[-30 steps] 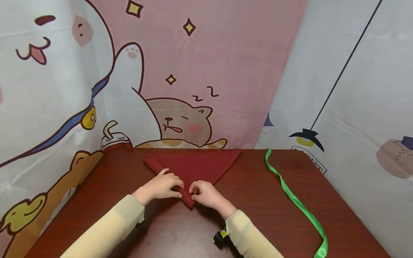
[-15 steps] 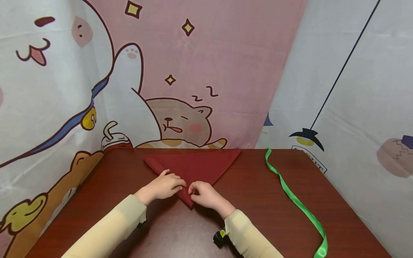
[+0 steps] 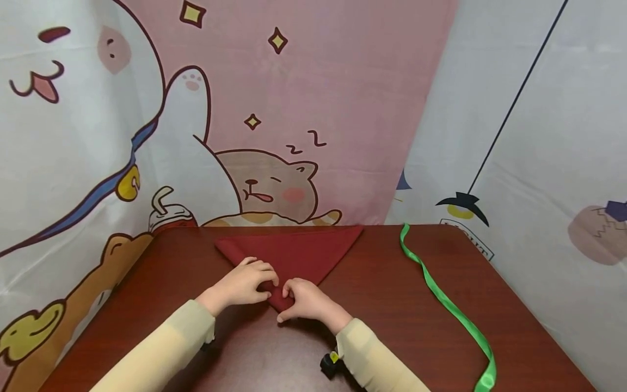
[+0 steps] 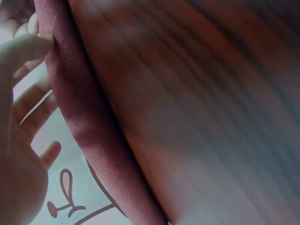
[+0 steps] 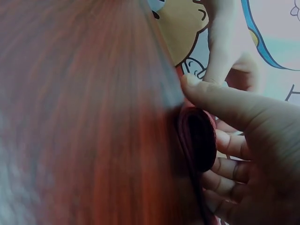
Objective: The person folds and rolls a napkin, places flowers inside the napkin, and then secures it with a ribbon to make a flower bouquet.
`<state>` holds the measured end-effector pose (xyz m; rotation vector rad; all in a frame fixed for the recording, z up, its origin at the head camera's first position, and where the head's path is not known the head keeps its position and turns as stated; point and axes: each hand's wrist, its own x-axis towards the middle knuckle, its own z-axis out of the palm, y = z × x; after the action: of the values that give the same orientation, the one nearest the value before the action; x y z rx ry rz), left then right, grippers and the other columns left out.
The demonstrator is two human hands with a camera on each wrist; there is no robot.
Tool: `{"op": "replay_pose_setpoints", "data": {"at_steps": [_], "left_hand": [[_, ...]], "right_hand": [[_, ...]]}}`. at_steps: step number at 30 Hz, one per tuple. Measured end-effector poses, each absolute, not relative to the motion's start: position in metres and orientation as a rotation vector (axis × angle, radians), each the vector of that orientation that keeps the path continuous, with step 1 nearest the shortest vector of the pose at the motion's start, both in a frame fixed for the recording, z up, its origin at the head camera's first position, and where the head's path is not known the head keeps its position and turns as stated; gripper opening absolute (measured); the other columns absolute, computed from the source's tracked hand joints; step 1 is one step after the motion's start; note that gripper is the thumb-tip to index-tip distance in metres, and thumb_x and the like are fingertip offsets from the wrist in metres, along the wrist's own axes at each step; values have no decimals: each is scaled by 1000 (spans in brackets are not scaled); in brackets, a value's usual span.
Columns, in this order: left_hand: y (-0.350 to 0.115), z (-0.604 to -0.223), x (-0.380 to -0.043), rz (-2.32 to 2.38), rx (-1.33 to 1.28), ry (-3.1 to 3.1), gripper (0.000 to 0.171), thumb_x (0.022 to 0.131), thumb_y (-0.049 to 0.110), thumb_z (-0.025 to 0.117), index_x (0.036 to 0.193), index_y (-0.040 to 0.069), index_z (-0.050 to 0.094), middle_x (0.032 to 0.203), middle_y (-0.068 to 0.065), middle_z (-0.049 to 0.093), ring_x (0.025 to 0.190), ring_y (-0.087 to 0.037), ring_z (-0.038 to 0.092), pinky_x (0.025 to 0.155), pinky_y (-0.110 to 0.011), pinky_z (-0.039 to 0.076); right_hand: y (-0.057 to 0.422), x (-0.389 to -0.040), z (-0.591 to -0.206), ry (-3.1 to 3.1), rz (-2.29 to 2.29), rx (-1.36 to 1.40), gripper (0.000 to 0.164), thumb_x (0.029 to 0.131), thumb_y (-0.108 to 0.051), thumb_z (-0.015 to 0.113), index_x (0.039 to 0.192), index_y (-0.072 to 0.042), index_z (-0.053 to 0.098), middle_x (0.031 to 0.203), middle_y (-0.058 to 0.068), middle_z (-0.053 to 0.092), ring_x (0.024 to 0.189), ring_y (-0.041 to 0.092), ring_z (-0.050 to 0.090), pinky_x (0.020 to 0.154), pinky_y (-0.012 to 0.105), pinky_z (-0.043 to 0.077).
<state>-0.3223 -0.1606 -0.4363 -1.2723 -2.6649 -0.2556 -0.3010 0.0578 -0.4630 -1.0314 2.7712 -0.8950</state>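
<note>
Two pale-yellow sleeves [image 3: 154,345] enter from about 8 and 5 o'clock in the head view. The left hand [image 3: 245,281] has a narrow grip, its thumb against the rolled edge [image 4: 89,122] of the triangular dark-red cloth [image 3: 303,256], other fingers behind. The cloth lies on the reddish-brown wooden table [image 3: 382,321], spreading from the hands toward 12 o'clock, its pointed corner toward 6. The roll's long axis, the governing relation, slants from between 10 and 11 o'clock to between 4 and 5. The right hand [image 3: 311,302] is nearer its hollow lower end; the left sits farther up. The right fingertips curl against that end, thumb spread wide; whether the thumb presses cannot be told. Rightmost, well apart at 3 o'clock from the right hand, a green satin ribbon [image 3: 456,313] runs from 11 toward 5 o'clock.
</note>
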Motion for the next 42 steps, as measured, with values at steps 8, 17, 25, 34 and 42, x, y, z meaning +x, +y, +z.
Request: {"op": "replay_pose_setpoints", "data": {"at_steps": [8, 17, 25, 34, 42], "left_hand": [[-167, -434, -321, -227, -1294, -2698, 30, 76, 29, 78, 105, 24, 69, 105, 9, 60, 105, -14, 54, 100, -48, 32], [-170, -433, -318, -193, -1297, -2678, 31, 76, 29, 79, 106, 25, 70, 106, 9, 61, 106, -13, 55, 99, -45, 34], [-166, -435, -318, -185, -1289, -2667, 32, 77, 26, 79, 107, 22, 71, 108, 5, 61, 107, -17, 56, 98, -47, 35], [-157, -438, -322, -183, -1262, -2711, 24, 86, 29, 72, 109, 20, 72, 111, 3, 63, 110, -17, 56, 101, -55, 31], [-152, -443, -327, -200, -1211, -2750, 24, 92, 29, 65, 115, 20, 64, 111, 5, 64, 112, -17, 55, 102, -56, 29]], "right_hand": [[53, -298, -463, 2831, -747, -1030, 49, 61, -35, 90, 85, -18, 51, 77, -10, 50, 76, 10, 47, 70, 23, 41], [52, -298, -461, 2830, -774, -1016, 32, 65, -21, 80, 86, -16, 56, 78, -10, 52, 72, 8, 49, 67, 22, 42], [60, -305, -459, 2747, -984, -949, 16, 73, -16, 78, 85, -10, 69, 78, -8, 57, 69, 4, 52, 67, 22, 45], [77, -315, -461, 2555, -1193, -860, 15, 87, -9, 68, 102, -7, 68, 81, -3, 64, 56, 10, 58, 56, 25, 49], [81, -319, -461, 2596, -1163, -845, 14, 90, -7, 65, 104, -9, 64, 86, -1, 63, 63, 11, 56, 59, 27, 48]]}}
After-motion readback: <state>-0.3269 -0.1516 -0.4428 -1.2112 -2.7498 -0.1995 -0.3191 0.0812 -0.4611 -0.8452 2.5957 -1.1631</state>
